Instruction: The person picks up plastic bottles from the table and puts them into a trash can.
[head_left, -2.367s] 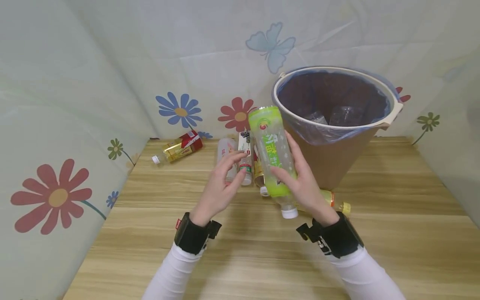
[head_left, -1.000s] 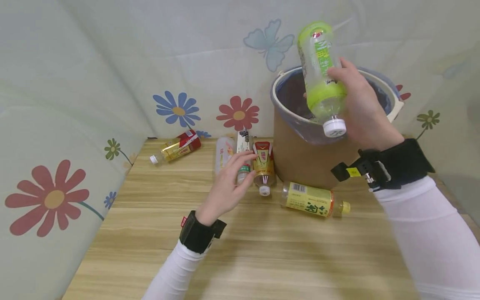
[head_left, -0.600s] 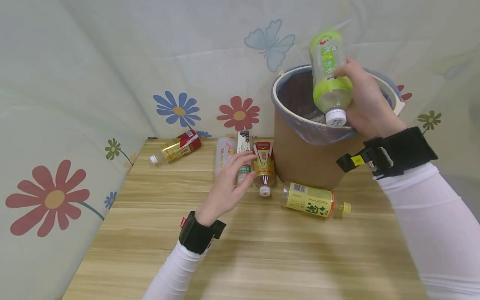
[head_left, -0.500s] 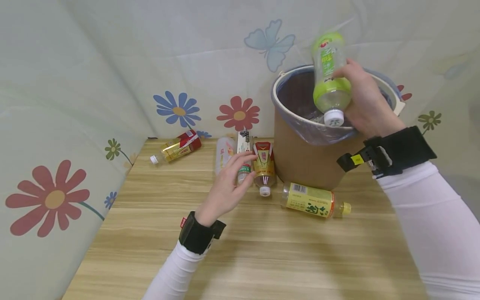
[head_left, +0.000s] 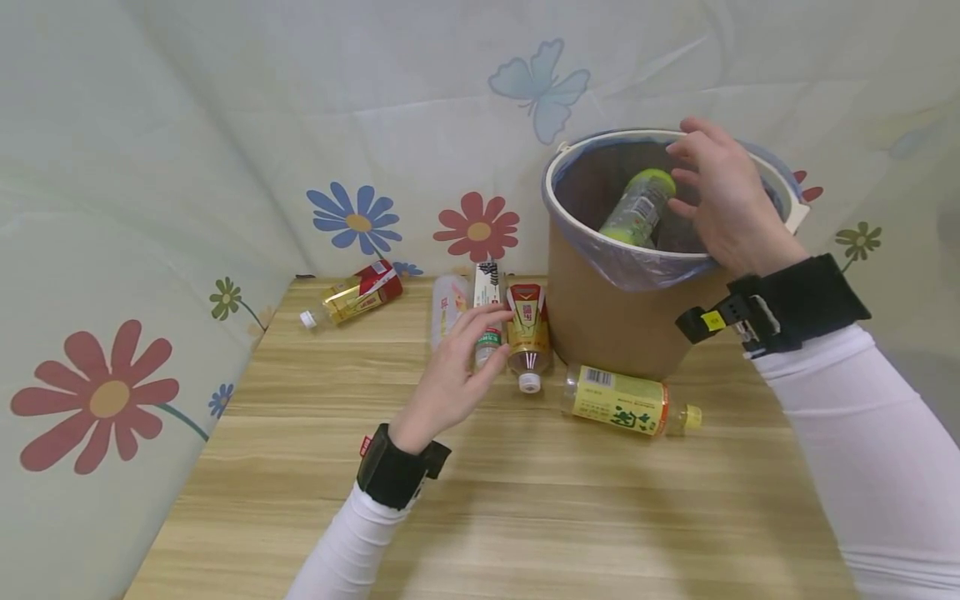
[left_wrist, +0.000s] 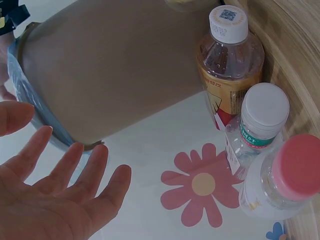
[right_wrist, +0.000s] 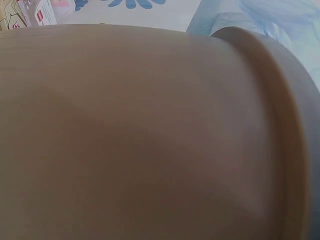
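Inside the lined brown bin (head_left: 622, 317), a green-labelled bottle (head_left: 640, 208) lies tilted. My right hand (head_left: 731, 196) is over the bin's right side with fingers apart, holding nothing. My left hand (head_left: 453, 375) hovers with spread fingers by three bottles: a pale one (head_left: 450, 304), one with a white and green label (head_left: 487, 287) and a red-gold one (head_left: 528, 321). In the left wrist view that hand (left_wrist: 55, 200) is empty, with the red-gold bottle (left_wrist: 230, 70) standing off to its right. The right wrist view shows mostly the bin wall (right_wrist: 135, 135); the hand is out of it.
A yellow-labelled bottle (head_left: 622, 402) lies in front of the bin on the wooden table (head_left: 480, 517). Another red and gold bottle (head_left: 363, 292) lies at the back left. A patterned curtain (head_left: 420, 125) hangs behind, and the bin's pale rim (head_left: 551, 196) rises well above the table.
The green-labelled bottle has left my right hand and dropped down into the bin. The right fingers have spread apart. My left hand has stayed nearly still over the last second.
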